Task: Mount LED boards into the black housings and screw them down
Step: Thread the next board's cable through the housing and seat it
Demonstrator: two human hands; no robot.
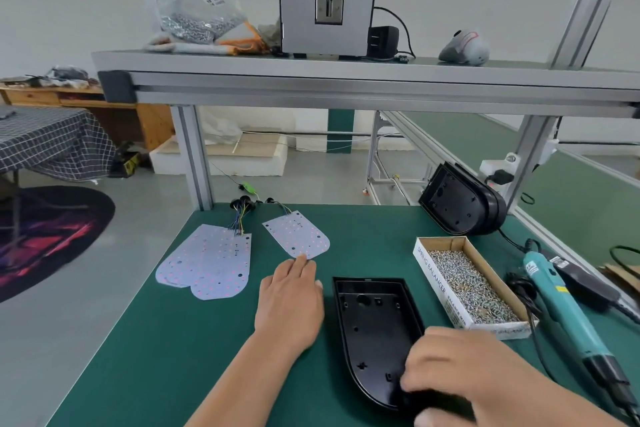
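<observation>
Furthest left: a fanned stack of white round-ended LED boards [207,263] is laid on the green surface [166,357].
Single board: one white LED board [298,236] is laid just right of it.
Left grip [291,305]: held flat and open, fingertips [302,259] touching that board's near edge.
Housing: a black plastic housing [374,322] is laid hollow side up.
Right grip [460,367]: closed round the housing's near end.
Far right: a cardboard box of silver screws [467,284], a teal electric screwdriver [561,308] beside it.

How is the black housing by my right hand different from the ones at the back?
The near housing lies flat, open side up, gripped at its near end by the right hand; the back housings stand on edge, stacked, untouched. Both are black with one rounded end.
</observation>
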